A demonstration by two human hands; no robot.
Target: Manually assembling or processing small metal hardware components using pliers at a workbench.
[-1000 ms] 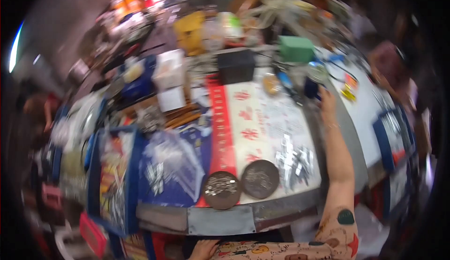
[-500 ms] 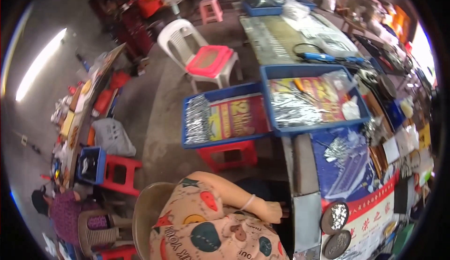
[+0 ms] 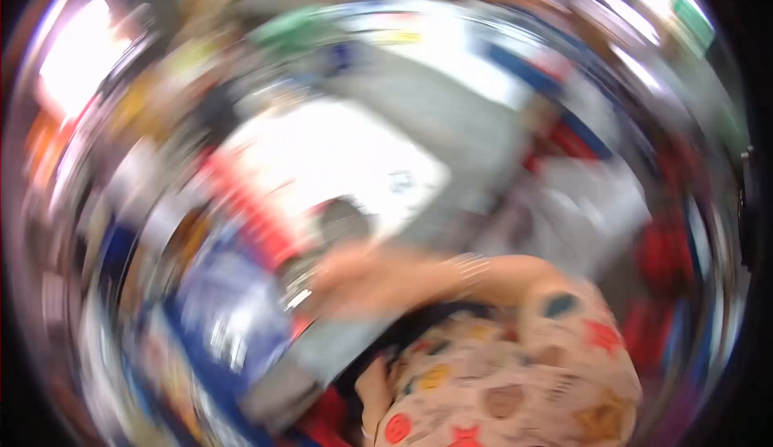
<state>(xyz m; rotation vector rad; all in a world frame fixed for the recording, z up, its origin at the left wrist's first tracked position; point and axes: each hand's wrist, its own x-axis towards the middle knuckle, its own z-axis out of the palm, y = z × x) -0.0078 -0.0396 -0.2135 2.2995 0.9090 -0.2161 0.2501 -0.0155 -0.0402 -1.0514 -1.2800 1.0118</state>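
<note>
Heavy motion blur, whole view smeared. One forearm with bracelet point(image 3: 469, 267) crosses centre, hand point(image 3: 354, 274) stretched toward 9 o'clock, which hand cannot tell. Hand sits over edge of table point(image 3: 338, 350), just beside dark round disc point(image 3: 342, 221) at its 12 o'clock. Grip: cannot tell, fingers blurred out. Red strip point(image 3: 250, 205) at 10 o'clock from hand. Patterned garment point(image 3: 515, 366) fills 5 o'clock.

Heavy blur here, but this reads as a crowded market stall or small workshop: a long metal-edged worktable point(image 3: 338, 350) under a white sheet with a red band point(image 3: 250, 205), blue trays of goods point(image 3: 225, 318) alongside, colourful clutter smeared all around the rim.
</note>
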